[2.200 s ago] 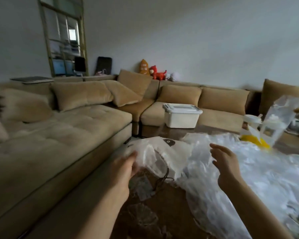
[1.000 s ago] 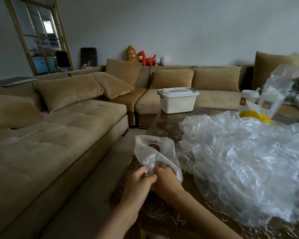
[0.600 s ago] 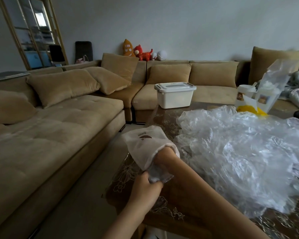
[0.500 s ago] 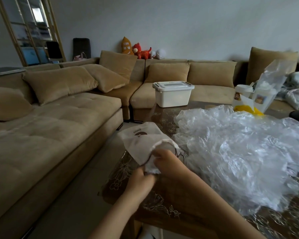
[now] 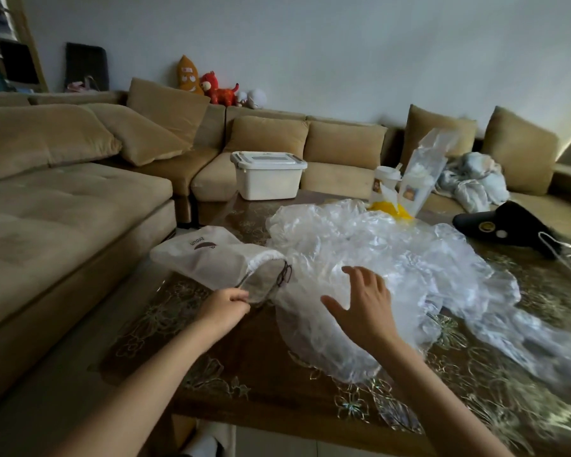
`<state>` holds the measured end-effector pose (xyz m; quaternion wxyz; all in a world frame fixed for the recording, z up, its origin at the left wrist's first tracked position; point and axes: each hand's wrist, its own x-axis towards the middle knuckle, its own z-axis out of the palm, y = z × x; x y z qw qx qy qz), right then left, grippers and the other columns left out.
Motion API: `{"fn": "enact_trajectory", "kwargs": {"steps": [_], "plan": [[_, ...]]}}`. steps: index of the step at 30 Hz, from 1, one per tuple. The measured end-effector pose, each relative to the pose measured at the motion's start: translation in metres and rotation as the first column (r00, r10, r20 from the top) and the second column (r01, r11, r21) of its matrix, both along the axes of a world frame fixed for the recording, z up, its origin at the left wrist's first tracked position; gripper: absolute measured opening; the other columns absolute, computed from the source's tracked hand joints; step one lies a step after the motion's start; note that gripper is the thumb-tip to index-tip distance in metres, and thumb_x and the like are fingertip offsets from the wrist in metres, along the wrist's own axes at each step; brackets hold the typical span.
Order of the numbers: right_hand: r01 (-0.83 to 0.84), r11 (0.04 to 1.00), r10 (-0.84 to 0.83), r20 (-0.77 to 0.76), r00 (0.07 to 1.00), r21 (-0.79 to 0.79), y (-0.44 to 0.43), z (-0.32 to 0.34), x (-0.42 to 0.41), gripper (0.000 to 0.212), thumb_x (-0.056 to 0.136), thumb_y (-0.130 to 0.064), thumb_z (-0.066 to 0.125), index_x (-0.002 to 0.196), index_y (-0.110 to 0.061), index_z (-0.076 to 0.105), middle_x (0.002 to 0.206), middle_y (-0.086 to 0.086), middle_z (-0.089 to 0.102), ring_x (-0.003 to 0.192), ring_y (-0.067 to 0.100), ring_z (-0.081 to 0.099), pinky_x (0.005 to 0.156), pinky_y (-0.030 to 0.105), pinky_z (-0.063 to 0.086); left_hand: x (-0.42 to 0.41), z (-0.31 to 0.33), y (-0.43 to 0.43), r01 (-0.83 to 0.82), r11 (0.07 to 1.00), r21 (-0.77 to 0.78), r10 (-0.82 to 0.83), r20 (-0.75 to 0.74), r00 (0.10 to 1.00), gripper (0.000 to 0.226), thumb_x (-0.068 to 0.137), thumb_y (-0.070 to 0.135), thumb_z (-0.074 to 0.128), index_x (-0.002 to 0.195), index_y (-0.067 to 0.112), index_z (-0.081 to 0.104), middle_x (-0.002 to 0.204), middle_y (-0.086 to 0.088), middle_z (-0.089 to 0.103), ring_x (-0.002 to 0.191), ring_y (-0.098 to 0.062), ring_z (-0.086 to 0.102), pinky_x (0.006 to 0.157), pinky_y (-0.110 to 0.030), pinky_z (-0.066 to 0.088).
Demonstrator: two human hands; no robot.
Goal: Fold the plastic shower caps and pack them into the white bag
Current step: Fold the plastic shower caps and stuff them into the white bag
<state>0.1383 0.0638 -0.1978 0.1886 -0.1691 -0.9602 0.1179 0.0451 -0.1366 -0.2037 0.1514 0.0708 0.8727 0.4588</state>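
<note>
The white drawstring bag (image 5: 211, 255) lies on its side at the left edge of the brown patterned table (image 5: 264, 371), its mouth facing me. My left hand (image 5: 223, 306) pinches the lower rim of that mouth. A big heap of clear plastic shower caps (image 5: 393, 262) covers the middle and right of the table, touching the bag's mouth. My right hand (image 5: 365, 303) hovers over the near part of the heap with fingers spread, holding nothing.
A white lidded box (image 5: 267, 174) stands at the table's far end. A clear packet with cups (image 5: 406, 179) is behind the heap, a black object (image 5: 505, 225) at far right. A tan sectional sofa (image 5: 63, 206) runs along the left and back.
My right hand has come out of the bag's mouth and moved right over the heap, fingers spread. My left hand still holds the rim. The view has swung right.
</note>
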Motion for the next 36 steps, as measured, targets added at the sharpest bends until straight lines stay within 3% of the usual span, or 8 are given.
{"fn": "enact_trajectory", "kwargs": {"steps": [4, 12, 18, 22, 28, 32, 34, 36], "plan": [[0.056, 0.998, -0.058, -0.086, 0.995, -0.029, 0.002, -0.012, -0.008, 0.041, 0.092, -0.037, 0.054, 0.128, -0.016, 0.05, 0.136, 0.005, 0.047, 0.127, 0.024, 0.036, 0.102, 0.033, 0.027, 0.027, 0.002, -0.003, -0.131, 0.982, -0.138, 0.101, -0.209, 0.973, 0.023, 0.088, 0.01, 0.053, 0.101, 0.018, 0.07, 0.112, -0.001, 0.065, 0.087, -0.015, 0.059, 0.075, -0.027, 0.05], [-0.075, 0.851, -0.218, -0.479, 0.85, -0.521, -0.007, 0.02, 0.004, 0.019, 0.093, -0.019, 0.058, 0.105, -0.01, 0.07, 0.114, 0.004, 0.067, 0.108, 0.019, 0.06, 0.087, 0.023, 0.04, 0.063, 0.044, 0.001, -0.03, 0.94, 0.339, 0.041, -0.023, 0.999, 0.011, 0.093, 0.029, 0.054, 0.097, 0.022, 0.062, 0.096, 0.007, 0.059, 0.093, -0.008, 0.054, 0.084, -0.028, 0.046], [-0.575, 0.817, 0.494, -0.467, 0.733, -0.039, -0.066, 0.012, 0.028, 0.028, 0.095, -0.036, 0.047, 0.105, -0.022, 0.069, 0.126, -0.011, 0.058, 0.124, 0.006, 0.045, 0.103, 0.032, 0.039, 0.051, 0.056, -0.005, -0.018, 0.619, 0.785, -0.44, 0.366, 0.82, 0.064, 0.08, 0.058, 0.058, 0.12, 0.008, 0.057, 0.093, -0.01, 0.065, 0.079, -0.021, 0.062, 0.07, -0.034, 0.054], [-0.738, 0.674, 0.716, -0.289, 0.636, 0.045, -0.088, -0.006, 0.035, 0.048, 0.093, -0.057, 0.041, 0.116, -0.023, 0.065, 0.135, -0.008, 0.054, 0.134, 0.008, 0.037, 0.108, 0.03, 0.032, 0.055, 0.051, -0.01, -0.112, 0.788, 0.606, -0.207, 0.431, 0.878, 0.023, 0.086, 0.026, 0.063, 0.095, 0.006, 0.067, 0.08, -0.009, 0.068, 0.057, -0.015, 0.063, 0.045, -0.022, 0.049], [-0.57, 0.623, 0.274, -0.533, 0.8, -0.536, -0.078, 0.002, 0.045, 0.069, 0.069, -0.064, 0.066, 0.13, -0.043, 0.043, 0.14, -0.022, 0.039, 0.13, -0.001, 0.037, 0.101, 0.015, 0.035, 0.053, 0.046, -0.023, -0.17, 0.74, 0.651, -0.138, 0.394, 0.909, 0.024, 0.087, 0.014, 0.06, 0.108, 0.005, 0.066, 0.101, -0.013, 0.068, 0.09, -0.024, 0.064, 0.08, -0.035, 0.052], [-0.298, 0.157, 0.203, -0.264, 0.943, -0.942, -0.058, 0.014, 0.025, 0.088, 0.068, -0.038, 0.07, 0.143, -0.02, 0.028, 0.122, 0.0, 0.053, 0.104, 0.014, 0.059, 0.068, 0.016, 0.052, 0.052, 0.046, -0.031, -0.096, 0.729, 0.678, -0.249, 0.394, 0.885, 0.034, 0.076, 0.017, 0.062, 0.107, 0.006, 0.066, 0.101, -0.014, 0.067, 0.092, -0.026, 0.063, 0.083, -0.035, 0.051], [-0.239, -0.071, 0.302, -0.249, 0.92, -0.968, -0.052, 0.009, 0.015, 0.059, 0.072, -0.027, 0.066, 0.122, 0.0, 0.051, 0.098, 0.008, 0.066, 0.086, 0.02, 0.066, 0.07, 0.026, 0.056, 0.049, 0.042, -0.033, -0.112, 0.721, 0.684, -0.249, 0.407, 0.879, 0.044, 0.074, 0.016, 0.064, 0.116, 0.003, 0.061, 0.107, -0.016, 0.065, 0.095, -0.028, 0.062, 0.081, -0.034, 0.053], [-0.253, -0.078, 0.302, -0.265, 0.916, -0.964, -0.052, -0.001, 0.011, 0.029, 0.074, -0.022, 0.066, 0.091, 0.002, 0.063, 0.085, 0.014, 0.067, 0.074, 0.022, 0.066, 0.068, 0.03, 0.057, 0.046, 0.038, -0.032, -0.142, 0.736, 0.662, -0.204, 0.416, 0.886, 0.046, 0.073, 0.016, 0.066, 0.118, 0.004, 0.061, 0.105, -0.016, 0.067, 0.088, -0.024, 0.064, 0.069, -0.028, 0.056]]}}
